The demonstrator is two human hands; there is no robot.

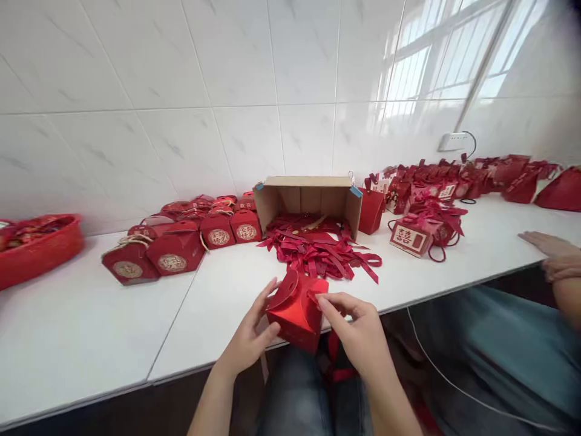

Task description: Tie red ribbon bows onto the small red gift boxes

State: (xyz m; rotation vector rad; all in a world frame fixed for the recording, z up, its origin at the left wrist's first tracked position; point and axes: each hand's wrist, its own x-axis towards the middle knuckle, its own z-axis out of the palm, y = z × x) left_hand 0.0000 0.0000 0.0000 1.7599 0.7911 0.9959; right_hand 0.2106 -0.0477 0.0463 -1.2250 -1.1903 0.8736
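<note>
A shiny red gift box [297, 312] with curved top flaps is held at the table's front edge, above my lap. My left hand [254, 332] grips its left side, thumb toward the front and fingers behind. On the right, my right hand [345, 318] pinches a top flap between thumb and fingertips. The flaps stand partly raised. Just behind the box lies a loose pile of dark red ribbons [318, 251], spilling from an open cardboard box [308, 181] on its side.
Red boxes with gold labels [172, 254] stand in rows at left, beside a red basket [45, 248]. More red boxes [411, 236] and bags line the wall at right. Another person's hands [556, 248] rest at the far right table edge.
</note>
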